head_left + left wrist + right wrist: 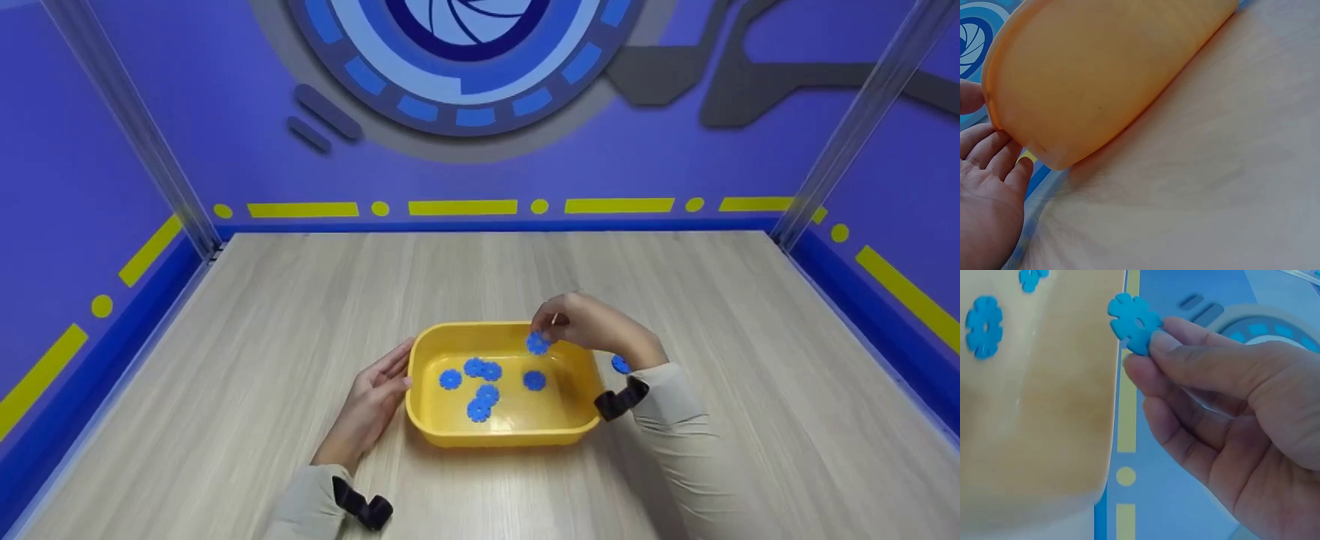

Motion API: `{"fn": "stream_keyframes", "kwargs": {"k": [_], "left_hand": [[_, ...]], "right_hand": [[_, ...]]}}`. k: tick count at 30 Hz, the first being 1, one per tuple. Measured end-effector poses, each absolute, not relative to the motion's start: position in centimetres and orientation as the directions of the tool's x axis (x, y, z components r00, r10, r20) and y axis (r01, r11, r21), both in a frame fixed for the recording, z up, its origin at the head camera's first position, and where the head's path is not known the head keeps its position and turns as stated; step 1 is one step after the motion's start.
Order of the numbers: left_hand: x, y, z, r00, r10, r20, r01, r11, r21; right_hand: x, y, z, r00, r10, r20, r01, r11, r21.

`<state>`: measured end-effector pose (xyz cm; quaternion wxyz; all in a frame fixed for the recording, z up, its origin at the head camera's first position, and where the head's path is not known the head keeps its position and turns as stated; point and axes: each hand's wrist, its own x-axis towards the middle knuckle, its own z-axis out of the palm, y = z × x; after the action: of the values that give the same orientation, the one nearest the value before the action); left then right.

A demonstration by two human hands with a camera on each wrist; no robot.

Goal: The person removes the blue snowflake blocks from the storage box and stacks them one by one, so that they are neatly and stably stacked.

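My right hand (592, 322) pinches a blue flower-shaped disc (1134, 322) between thumb and fingers, over the far right part of a yellow plastic tub (510, 439). Notched edges and a small centre hole show on this disc in the right wrist view. Several similar blue discs (450, 379) lie on the tub's floor, some overlapping. My left hand (371, 401) touches the tub's left end, its fingers extended along the outside and its thumb by the rim. In the left wrist view the tub's outer wall (1100, 84) hides what is inside.
Another blue disc (620, 364) lies on the wooden table (300, 300) right of the tub, partly hidden by my right wrist. Blue-purple panels (480, 180) with yellow markings stand along the back and both sides. Each wrist wears a black band (361, 504).
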<state>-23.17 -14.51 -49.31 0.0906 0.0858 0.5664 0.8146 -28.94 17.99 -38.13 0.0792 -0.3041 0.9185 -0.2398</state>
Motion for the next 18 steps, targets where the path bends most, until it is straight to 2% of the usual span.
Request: {"fn": "stream_keyframes", "kwargs": {"k": [7, 18], "left_hand": [[-23.1, -14.5, -49.3, -0.968, 0.246, 0.037, -0.051, -0.341, 0.939], [-23.2, -14.5, -49.3, -0.967, 0.251, 0.042, -0.054, -0.363, 0.93]], "right_hand": [[-28.7, 20.2, -38.7, -0.821, -0.568, 0.061, -0.508, 0.676, -0.534], [-28.3, 23.4, -39.9, -0.874, -0.448, 0.188, -0.472, 0.69, -0.549]]}}
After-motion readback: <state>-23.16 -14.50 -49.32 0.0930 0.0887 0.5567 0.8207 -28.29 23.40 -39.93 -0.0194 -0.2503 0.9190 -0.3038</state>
